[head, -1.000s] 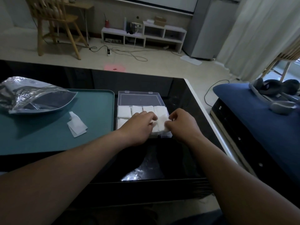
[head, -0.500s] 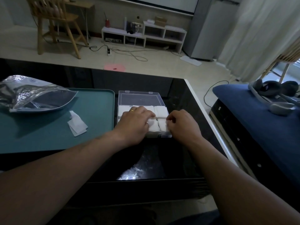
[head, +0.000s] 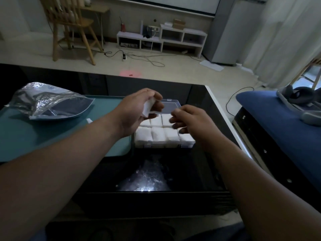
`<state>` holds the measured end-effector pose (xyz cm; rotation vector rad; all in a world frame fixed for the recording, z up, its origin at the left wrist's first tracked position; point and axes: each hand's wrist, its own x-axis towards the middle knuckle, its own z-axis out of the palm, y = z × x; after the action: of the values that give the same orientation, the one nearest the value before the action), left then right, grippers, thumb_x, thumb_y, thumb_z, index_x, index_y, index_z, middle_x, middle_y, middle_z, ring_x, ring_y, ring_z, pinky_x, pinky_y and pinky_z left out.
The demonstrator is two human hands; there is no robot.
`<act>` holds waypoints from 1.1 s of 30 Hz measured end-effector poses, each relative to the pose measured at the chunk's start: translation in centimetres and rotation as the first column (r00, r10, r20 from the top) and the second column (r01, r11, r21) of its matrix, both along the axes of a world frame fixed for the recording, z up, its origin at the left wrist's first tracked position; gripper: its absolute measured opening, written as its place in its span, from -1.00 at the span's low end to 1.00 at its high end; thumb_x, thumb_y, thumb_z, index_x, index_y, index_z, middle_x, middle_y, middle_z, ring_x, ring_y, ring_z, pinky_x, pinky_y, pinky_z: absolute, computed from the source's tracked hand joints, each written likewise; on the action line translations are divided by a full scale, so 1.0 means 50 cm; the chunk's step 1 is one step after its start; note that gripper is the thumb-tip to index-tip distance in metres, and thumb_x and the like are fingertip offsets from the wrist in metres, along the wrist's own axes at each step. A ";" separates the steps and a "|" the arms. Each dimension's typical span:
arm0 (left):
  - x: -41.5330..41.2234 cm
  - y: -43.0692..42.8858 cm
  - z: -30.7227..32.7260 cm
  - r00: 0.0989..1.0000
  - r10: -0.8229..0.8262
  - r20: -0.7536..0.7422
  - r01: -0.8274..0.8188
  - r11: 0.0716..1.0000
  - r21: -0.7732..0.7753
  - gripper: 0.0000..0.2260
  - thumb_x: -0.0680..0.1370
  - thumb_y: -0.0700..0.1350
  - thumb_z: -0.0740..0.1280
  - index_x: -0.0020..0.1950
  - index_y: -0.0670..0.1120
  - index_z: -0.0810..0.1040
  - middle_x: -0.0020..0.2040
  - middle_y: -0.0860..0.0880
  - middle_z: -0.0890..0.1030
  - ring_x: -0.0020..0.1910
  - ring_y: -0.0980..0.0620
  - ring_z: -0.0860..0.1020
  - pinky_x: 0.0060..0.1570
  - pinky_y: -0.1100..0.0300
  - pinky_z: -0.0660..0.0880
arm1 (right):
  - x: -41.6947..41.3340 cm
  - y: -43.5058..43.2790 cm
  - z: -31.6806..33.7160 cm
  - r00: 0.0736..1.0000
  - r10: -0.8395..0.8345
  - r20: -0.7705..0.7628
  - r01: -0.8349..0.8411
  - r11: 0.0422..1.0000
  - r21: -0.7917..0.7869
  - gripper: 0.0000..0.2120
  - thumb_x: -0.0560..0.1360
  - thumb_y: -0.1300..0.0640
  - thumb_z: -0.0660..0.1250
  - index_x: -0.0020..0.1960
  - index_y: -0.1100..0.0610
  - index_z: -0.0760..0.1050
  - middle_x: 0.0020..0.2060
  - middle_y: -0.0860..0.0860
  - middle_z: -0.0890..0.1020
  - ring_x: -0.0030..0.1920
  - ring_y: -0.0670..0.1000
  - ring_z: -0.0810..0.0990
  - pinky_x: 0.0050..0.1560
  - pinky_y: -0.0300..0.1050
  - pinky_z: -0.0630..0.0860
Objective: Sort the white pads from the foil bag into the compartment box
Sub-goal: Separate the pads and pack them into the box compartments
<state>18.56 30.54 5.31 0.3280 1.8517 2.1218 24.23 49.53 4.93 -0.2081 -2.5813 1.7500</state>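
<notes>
white pad apparently in left hand

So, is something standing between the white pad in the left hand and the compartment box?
No separate object does. The left hand holds the white pad above the far left side of the compartment box; the right hand hovers over its far right side. Every compartment in view already holds pads.

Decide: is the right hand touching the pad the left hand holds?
Apart: head view shows clear lid between right hand and the pad in left hand.
</notes>
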 end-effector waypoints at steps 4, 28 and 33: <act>0.013 0.028 -0.023 0.993 -0.114 0.010 0.112 0.990 0.080 -0.64 0.73 -0.03 0.07 0.23 -0.17 0.59 0.21 -0.23 0.65 0.14 -0.16 0.63 0.14 -0.09 0.54 | 0.008 -0.050 0.015 0.987 0.136 0.084 -0.111 0.962 -0.251 -0.73 0.71 0.07 0.26 0.24 0.23 0.59 -0.05 0.11 0.72 -0.11 0.03 0.69 -0.10 -0.09 0.60; 0.005 0.063 -0.064 0.969 0.006 -0.247 -0.125 0.873 -0.472 -0.86 0.66 -0.07 0.28 0.02 -0.09 0.59 -0.09 -0.02 0.67 -0.14 0.01 0.61 -0.10 0.08 0.58 | -0.002 0.117 -0.022 0.932 -0.358 0.061 0.350 0.930 0.111 -0.87 0.58 0.07 0.47 -0.04 0.13 0.69 -0.23 0.06 0.71 -0.31 -0.05 0.59 -0.23 -0.11 0.53; -0.006 0.047 -0.099 0.864 -0.207 -0.458 -0.266 0.584 -0.767 -0.81 0.57 0.07 0.36 0.14 0.04 0.58 0.11 0.02 0.58 0.15 -0.03 0.53 0.23 -0.06 0.48 | -0.009 0.099 -0.064 0.950 -0.279 0.140 0.219 0.915 0.340 -0.90 0.52 0.16 0.49 -0.14 0.16 0.73 -0.20 0.09 0.74 -0.21 0.01 0.66 -0.14 -0.01 0.64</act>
<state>18.28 32.88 0.38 0.6553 2.9128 0.9682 23.80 54.50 1.71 -0.6899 -2.7647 1.2593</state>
